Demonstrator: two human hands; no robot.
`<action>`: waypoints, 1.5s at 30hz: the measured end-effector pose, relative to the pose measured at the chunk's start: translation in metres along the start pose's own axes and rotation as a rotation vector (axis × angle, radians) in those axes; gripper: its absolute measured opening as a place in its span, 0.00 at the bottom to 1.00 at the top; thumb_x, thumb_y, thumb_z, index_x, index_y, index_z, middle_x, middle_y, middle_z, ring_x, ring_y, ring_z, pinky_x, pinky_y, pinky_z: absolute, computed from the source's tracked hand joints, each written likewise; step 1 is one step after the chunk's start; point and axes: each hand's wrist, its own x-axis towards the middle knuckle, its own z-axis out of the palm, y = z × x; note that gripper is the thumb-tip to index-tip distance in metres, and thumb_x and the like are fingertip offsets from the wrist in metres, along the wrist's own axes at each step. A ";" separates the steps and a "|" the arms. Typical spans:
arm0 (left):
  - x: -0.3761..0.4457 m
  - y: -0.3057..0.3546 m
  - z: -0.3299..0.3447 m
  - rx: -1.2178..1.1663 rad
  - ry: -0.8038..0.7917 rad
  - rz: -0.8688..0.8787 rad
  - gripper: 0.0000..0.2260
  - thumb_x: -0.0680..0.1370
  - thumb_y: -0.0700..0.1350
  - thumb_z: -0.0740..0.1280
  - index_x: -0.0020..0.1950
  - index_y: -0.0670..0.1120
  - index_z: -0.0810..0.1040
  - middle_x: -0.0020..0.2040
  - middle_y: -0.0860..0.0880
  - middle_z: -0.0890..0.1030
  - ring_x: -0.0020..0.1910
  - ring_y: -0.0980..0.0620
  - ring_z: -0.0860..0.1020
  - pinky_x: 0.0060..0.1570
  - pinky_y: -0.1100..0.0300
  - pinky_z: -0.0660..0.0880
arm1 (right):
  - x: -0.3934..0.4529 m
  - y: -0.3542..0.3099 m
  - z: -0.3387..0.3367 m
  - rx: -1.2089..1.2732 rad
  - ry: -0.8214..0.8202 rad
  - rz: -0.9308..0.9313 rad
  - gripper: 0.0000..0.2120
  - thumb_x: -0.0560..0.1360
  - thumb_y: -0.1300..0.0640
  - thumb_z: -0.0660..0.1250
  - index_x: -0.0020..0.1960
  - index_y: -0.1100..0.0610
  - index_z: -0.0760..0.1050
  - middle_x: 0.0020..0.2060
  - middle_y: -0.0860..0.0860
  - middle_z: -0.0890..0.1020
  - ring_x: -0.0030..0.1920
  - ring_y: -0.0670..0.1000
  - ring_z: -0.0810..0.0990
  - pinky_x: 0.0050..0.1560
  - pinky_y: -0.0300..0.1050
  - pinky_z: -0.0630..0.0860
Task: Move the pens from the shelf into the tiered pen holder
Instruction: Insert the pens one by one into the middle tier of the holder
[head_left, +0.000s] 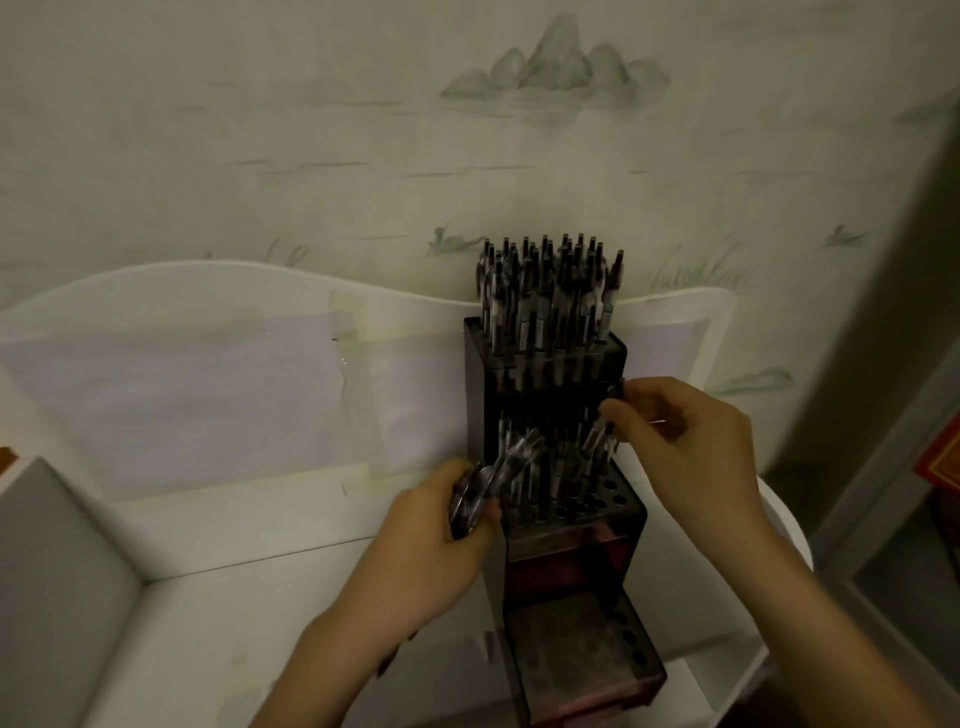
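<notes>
Tiered pen holder (550, 530) against shelf (270, 577) backboard, open holes front-right

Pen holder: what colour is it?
Dark, smoky translucent brown; the pen holder shows best in the head view.

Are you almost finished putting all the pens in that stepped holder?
About halfway. The top tier of the dark tiered plastic pen holder looks full. The middle tier has pens but open holes remain. The left hand grips a bundle of dark pens; the right hand pinches one pen. The bottom tier looks empty.
</notes>
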 end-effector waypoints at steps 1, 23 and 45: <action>0.001 0.000 -0.001 -0.001 0.004 0.005 0.10 0.78 0.42 0.66 0.40 0.55 0.71 0.29 0.62 0.75 0.27 0.63 0.72 0.27 0.72 0.65 | 0.000 0.000 0.002 -0.014 0.000 -0.005 0.06 0.72 0.55 0.74 0.47 0.48 0.80 0.38 0.44 0.84 0.39 0.44 0.83 0.44 0.29 0.76; 0.014 0.020 -0.005 -0.053 0.005 0.095 0.11 0.79 0.42 0.66 0.40 0.54 0.70 0.29 0.66 0.75 0.28 0.67 0.73 0.28 0.74 0.64 | -0.008 0.020 0.016 -0.179 -0.177 0.083 0.06 0.68 0.52 0.77 0.39 0.53 0.83 0.30 0.44 0.82 0.32 0.39 0.79 0.35 0.28 0.73; 0.016 0.023 0.016 -0.090 -0.112 0.095 0.05 0.78 0.44 0.66 0.49 0.55 0.76 0.36 0.59 0.79 0.33 0.63 0.76 0.31 0.72 0.68 | -0.024 -0.019 -0.005 0.402 -0.440 0.245 0.12 0.69 0.57 0.70 0.51 0.56 0.83 0.41 0.52 0.86 0.40 0.49 0.84 0.41 0.38 0.78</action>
